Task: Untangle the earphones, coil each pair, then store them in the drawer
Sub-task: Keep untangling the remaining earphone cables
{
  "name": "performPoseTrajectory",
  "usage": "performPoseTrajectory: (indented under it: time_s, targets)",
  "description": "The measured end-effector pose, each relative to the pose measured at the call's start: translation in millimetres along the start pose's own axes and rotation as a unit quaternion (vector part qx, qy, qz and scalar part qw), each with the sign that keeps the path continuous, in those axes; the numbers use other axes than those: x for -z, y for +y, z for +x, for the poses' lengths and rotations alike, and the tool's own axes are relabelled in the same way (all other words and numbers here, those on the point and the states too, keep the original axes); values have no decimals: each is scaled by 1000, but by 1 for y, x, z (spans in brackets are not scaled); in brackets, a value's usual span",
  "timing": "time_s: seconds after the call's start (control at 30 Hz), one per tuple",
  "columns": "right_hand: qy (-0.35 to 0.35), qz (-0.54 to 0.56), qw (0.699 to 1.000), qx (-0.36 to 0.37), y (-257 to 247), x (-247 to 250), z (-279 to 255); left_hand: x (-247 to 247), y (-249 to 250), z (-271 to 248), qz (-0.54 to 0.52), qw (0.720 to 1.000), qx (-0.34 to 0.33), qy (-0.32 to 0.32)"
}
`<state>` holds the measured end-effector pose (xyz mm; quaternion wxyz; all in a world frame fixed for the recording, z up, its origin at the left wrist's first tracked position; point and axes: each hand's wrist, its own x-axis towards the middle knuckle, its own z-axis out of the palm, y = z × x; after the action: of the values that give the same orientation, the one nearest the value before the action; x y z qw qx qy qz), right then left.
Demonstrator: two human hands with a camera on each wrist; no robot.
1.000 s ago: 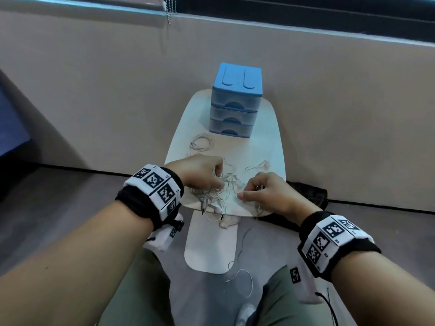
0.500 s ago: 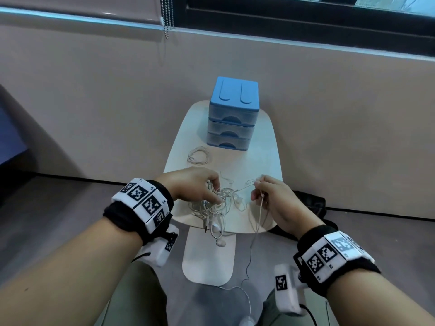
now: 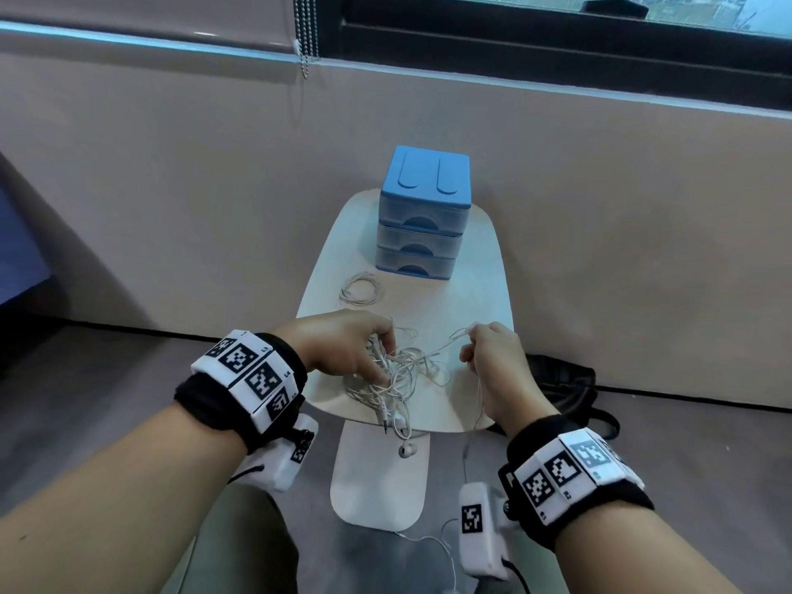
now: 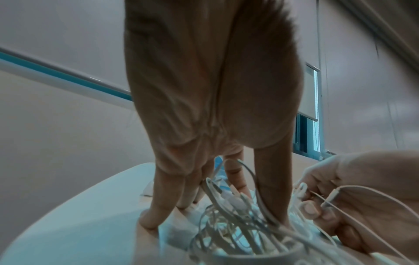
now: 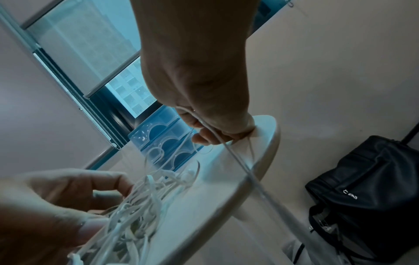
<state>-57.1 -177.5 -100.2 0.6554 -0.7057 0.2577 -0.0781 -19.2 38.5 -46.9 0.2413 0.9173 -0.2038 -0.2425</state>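
Note:
A tangle of white earphones (image 3: 400, 375) lies on the near part of the small white table (image 3: 484, 267). My left hand (image 3: 373, 358) is sunk into the tangle (image 4: 229, 220), thumb and fingers holding a bunch of loops, fingertips (image 4: 147, 220) on the tabletop. To its right, my right hand (image 3: 473, 349) pinches one cable (image 3: 445, 346) drawn out of the heap; that cable (image 5: 238, 161) runs past my right hand (image 5: 199, 129) and hangs off the table edge. One coiled pair (image 3: 360, 289) lies further back. The blue three-drawer unit (image 3: 424, 216) has all drawers closed.
An earbud (image 3: 407, 450) and plugs dangle over the table's near edge above its white foot (image 3: 377, 486). A black bag (image 3: 565, 388) sits on the floor right of the table, against the beige wall. Loose cable trails on the floor between my knees.
My right hand has drawn one cable out of the tangle to the right, widening the gap between the hands. The left hand keeps its hold on the heap.

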Motion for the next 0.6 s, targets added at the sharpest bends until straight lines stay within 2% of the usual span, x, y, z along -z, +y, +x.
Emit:
performPoseTrajectory:
  time_s: [0.17, 0.27, 0.43, 0.6]
  targets:
    - [6, 9, 1000, -21, -5, 2, 1, -2, 3, -1, 20, 1000, -17, 1]
    - [28, 32, 999, -14, -10, 2, 1, -7, 8, -1, 66, 997, -30, -6]
    - [41, 61, 990, 118, -31, 6, -20, -10, 10, -3, 93, 995, -30, 15]
    - [46, 49, 970, 235, -67, 14, -33, -4, 12, -9, 53, 994, -47, 88]
